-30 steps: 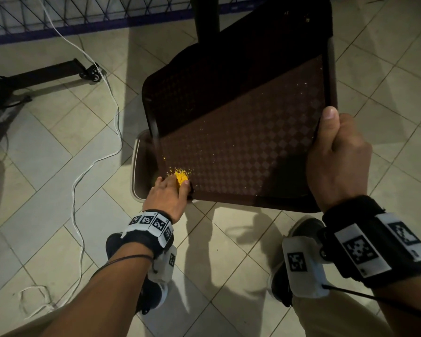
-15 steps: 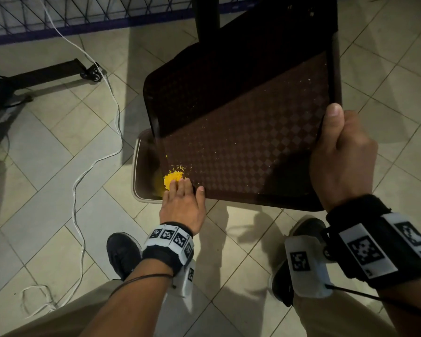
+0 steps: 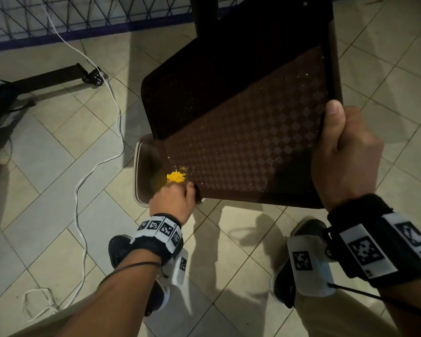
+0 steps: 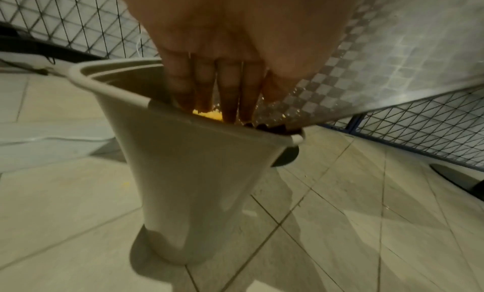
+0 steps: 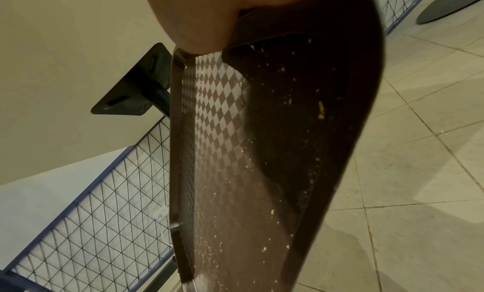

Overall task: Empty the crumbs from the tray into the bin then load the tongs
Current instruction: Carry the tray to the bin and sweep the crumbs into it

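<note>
I tilt a brown checkered tray point(image 3: 248, 132) down to the left over a beige bin point(image 3: 139, 171). My right hand point(image 3: 345, 152) grips the tray's right edge, thumb on top. At the low left corner, my left hand point(image 3: 180, 189) touches a small heap of yellow crumbs point(image 3: 176, 176). In the left wrist view its fingers point(image 4: 230, 101) reach straight down onto the crumbs point(image 4: 209, 116) at the rim of the bin point(image 4: 199, 172). Fine crumbs still speckle the tray point(image 5: 235, 151). No tongs are in view.
The floor is tiled. A white cable point(image 3: 100, 152) snakes along it left of the bin. A black wheeled base point(image 3: 58, 76) lies at far left, a wire mesh fence point(image 3: 83, 18) behind. A dark table post point(image 3: 206, 13) stands behind the tray. My shoes point(image 3: 122, 249) are below.
My left hand drew back toward me with its fingers flat, then returned to the crumb heap at the tray's corner. The right hand kept its hold on the tilted tray.
</note>
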